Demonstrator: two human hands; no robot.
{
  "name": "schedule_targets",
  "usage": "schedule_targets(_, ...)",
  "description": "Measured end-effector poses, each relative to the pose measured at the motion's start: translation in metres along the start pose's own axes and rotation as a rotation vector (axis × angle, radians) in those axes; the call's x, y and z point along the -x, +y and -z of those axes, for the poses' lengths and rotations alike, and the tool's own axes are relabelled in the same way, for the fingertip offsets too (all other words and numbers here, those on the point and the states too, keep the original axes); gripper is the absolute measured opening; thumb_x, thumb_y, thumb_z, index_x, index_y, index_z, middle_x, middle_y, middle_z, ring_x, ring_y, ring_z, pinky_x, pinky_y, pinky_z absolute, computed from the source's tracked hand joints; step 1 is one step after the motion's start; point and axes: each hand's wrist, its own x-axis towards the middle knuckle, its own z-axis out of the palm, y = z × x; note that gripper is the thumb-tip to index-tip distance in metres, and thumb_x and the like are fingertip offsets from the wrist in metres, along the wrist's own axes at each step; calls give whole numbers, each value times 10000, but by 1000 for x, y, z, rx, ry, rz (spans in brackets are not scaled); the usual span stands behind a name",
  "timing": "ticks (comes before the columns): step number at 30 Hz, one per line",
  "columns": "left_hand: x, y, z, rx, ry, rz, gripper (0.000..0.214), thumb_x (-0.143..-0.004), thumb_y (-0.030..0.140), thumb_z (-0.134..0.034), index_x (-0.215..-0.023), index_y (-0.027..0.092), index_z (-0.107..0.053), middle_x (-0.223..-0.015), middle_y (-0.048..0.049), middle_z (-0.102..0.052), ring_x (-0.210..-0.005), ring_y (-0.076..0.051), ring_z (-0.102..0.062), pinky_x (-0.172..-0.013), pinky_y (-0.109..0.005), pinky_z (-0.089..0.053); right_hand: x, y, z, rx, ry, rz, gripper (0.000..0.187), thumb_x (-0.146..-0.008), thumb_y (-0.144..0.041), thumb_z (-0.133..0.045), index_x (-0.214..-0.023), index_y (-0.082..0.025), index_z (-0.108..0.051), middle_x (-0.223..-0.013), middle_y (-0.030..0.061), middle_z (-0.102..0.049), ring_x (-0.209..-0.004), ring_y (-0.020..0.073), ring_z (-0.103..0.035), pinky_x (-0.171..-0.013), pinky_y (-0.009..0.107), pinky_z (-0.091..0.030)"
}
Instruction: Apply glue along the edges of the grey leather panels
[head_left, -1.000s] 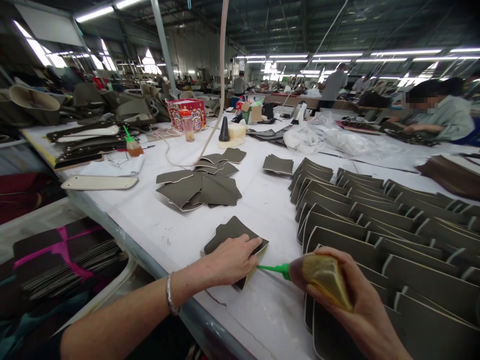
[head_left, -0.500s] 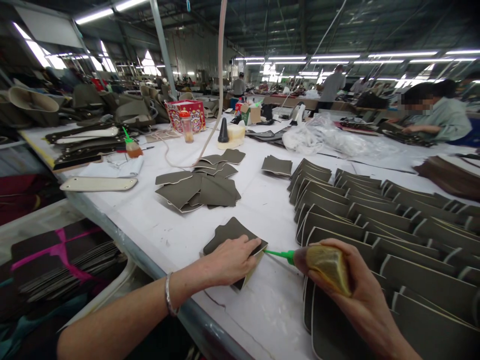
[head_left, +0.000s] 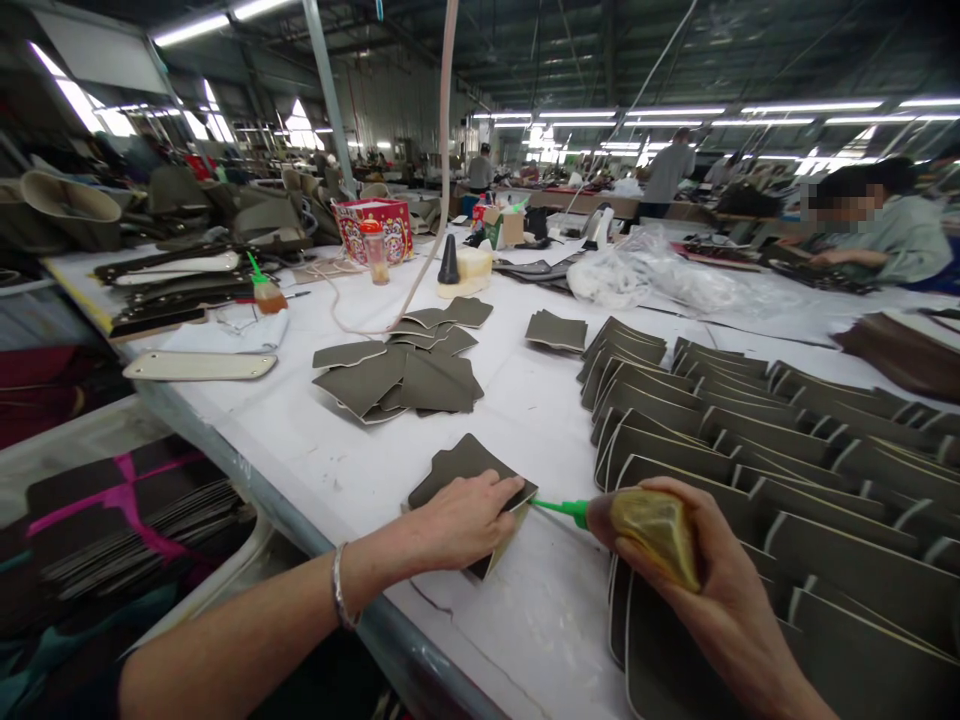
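Observation:
My left hand lies on top of a dark olive leather piece near the table's front edge. Its fingers stretch out over the piece and press toward the right corner; the thumb is hidden. A pale yellowish edge or underside shows below the fingers. My right hand is wrapped round a squeeze bottle of amber liquid, tilted on its side. The bottle's thin green nozzle points left, its tip at the piece's right edge. Whether liquid comes out cannot be seen.
Overlapping leather pieces lie beyond my left hand. Rows of curved leather pieces stand on the right. A second glue-type bottle, a cream strap and a black cone sit farther back. A hose hangs down. A person works at right.
Both hands, the bottle and the leather piece hold nearly the same places. The whole view has shifted very slightly.

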Motion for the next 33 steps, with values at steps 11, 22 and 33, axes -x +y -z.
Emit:
schedule_targets(11, 0, -3, -2, 8, 19, -20, 515, -918, 266, -331, -1423, 226, -424, -1133, -97, -607, -1004, -277, -624, -877, -411, -487, 14, -15, -7, -77, -36, -111, 448, -825, -491, -686, -1185, -293, -508, -1022, -1, -623, -826, 205, -625, -705, 267, -488)
schedule_targets(22, 0, -1, -1, 29, 12, 3, 539, -908, 249, -341, -1441, 215, -408, -1155, -106, -610, -1034, -285, -622, -903, -420, -481, 30, -41, -17, -282, 7, -367, 499, -785, -558, -677, -1160, -277, -507, -1007, -11, -634, -899, 232, -601, -800, 294, -420)
schedule_targets(33, -2, -5, -5, 85, 39, 6, 557, -894, 236, -345, -1447, 185, -395, -1295, -120, -580, -1184, -288, -560, -1008, -437, -437, 41, -40, -9, -764, -39, -589, 462, -808, -511, -685, -1165, -248, -553, -1059, 67, -683, -1041, 325, -643, -918, 432, -513)
